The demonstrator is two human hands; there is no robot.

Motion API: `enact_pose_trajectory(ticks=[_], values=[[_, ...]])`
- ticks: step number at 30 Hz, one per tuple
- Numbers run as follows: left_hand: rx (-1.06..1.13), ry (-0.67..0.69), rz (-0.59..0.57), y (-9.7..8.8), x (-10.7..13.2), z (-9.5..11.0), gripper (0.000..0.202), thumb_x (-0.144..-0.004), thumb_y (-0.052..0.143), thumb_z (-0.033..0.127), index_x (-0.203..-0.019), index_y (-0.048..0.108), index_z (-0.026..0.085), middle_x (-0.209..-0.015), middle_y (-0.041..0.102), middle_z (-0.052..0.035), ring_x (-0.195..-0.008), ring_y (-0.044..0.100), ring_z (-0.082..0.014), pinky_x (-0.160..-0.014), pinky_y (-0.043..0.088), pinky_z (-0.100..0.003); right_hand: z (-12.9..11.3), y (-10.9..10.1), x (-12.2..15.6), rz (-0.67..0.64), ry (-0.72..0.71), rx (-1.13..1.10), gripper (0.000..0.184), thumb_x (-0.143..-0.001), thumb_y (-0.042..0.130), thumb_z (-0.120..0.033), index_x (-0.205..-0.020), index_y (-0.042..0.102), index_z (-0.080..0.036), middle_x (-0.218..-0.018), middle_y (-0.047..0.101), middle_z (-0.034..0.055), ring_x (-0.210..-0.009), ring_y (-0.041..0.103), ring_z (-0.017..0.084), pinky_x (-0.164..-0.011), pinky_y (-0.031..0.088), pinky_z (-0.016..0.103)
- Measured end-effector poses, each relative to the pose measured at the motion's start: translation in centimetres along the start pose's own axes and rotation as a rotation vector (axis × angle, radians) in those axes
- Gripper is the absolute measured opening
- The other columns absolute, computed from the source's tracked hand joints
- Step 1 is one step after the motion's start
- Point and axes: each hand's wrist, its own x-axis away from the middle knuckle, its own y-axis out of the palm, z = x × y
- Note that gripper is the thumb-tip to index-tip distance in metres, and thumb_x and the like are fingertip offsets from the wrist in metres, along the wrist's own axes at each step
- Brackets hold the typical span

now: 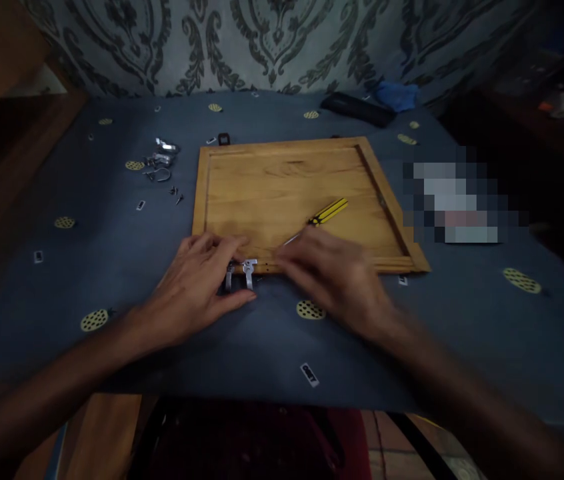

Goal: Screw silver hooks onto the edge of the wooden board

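A wooden panel with a raised frame [282,148] lies flat on the blue cloth. At its near edge sits a small metal hinge [242,273]. My left hand [197,287] rests beside the hinge, fingers curled around it and pressing it against the panel's edge. My right hand [332,273] is blurred by motion, its fingers reaching along the panel's near edge just right of the hinge; whether it holds anything is unclear. A yellow-and-black screwdriver [319,217] lies on the panel just beyond my right hand.
More metal hinges [161,160] and loose screws [176,193] lie on the blue patterned cloth [112,267] to the left. A black case [357,110] and a blue object [397,95] sit at the far edge. A patterned wall stands behind.
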Motion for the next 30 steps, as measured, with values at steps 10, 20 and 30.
enact_pose_trajectory(ticks=[10,20,30], values=[[0.012,-0.012,-0.021,0.0,0.0,0.1,0.051,-0.091,0.071,0.040,-0.133,0.048,0.021,-0.120,0.073,-0.0059,-0.116,0.059,-0.0296,-0.098,0.043,-0.046,-0.5,1.6,2.1,-0.135,-0.091,0.120,0.024,-0.103,0.050,-0.020,-0.095,0.073,-0.023,-0.076,0.065,0.0018,-0.067,0.057,0.016,-0.054,0.037,0.029],[0.031,-0.007,-0.026,0.0,0.1,0.0,0.051,-0.091,0.073,0.039,-0.132,0.047,0.022,-0.119,0.073,-0.0047,-0.115,0.059,-0.0290,-0.096,0.041,-0.044,-0.7,1.8,2.3,-0.207,-0.076,0.253,0.030,-0.105,0.047,-0.019,-0.086,0.070,-0.018,-0.075,0.065,0.0034,-0.068,0.060,0.017,-0.059,0.041,0.030],[0.028,0.018,0.012,0.3,0.1,-0.1,0.053,-0.091,0.074,0.038,-0.133,0.046,0.022,-0.116,0.074,-0.0043,-0.112,0.060,-0.0281,-0.095,0.042,-0.042,-1.0,1.3,1.8,-0.213,0.033,0.097,0.018,-0.103,0.052,-0.021,-0.091,0.064,-0.017,-0.082,0.065,0.0046,-0.069,0.062,0.017,-0.060,0.045,0.028]])
